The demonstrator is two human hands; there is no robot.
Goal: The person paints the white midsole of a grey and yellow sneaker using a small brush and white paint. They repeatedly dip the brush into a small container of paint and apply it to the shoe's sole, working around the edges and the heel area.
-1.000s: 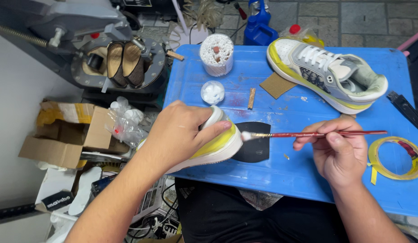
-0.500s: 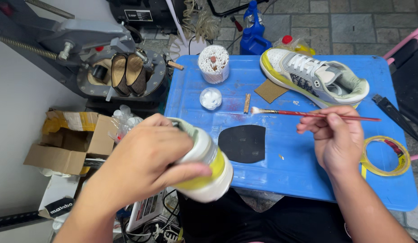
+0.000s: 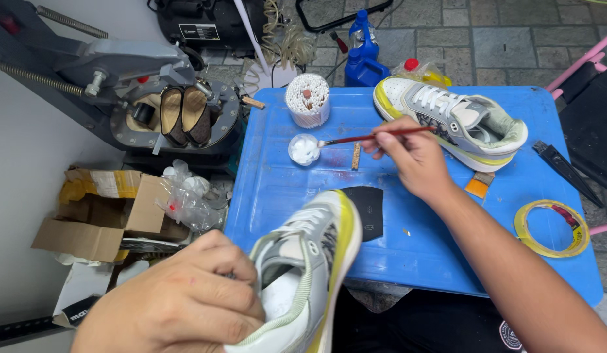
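Note:
My left hand (image 3: 179, 304) grips a grey, white and yellow sneaker (image 3: 306, 274) by its heel, close to the camera at the lower left, toe pointing away from me. My right hand (image 3: 411, 157) holds a thin red-handled brush (image 3: 375, 136) over the blue table (image 3: 284, 189). The brush tip dips into a small round pot of white paste (image 3: 304, 149). A matching sneaker (image 3: 450, 121) lies on its side at the table's far right. A black sole piece (image 3: 365, 209) lies flat behind the held shoe.
A cup of cotton swabs (image 3: 308, 99) stands behind the pot. A roll of yellow tape (image 3: 552, 229) and a black tool (image 3: 565, 171) lie at the right. A grey shoe press (image 3: 153, 104), a torn cardboard box (image 3: 101, 216) and a blue bottle (image 3: 363, 55) surround the table.
My left hand turned the sneaker from sole-up to opening-up and drew it nearer. My right hand carried the brush from the shoe's edge up to the white paste pot.

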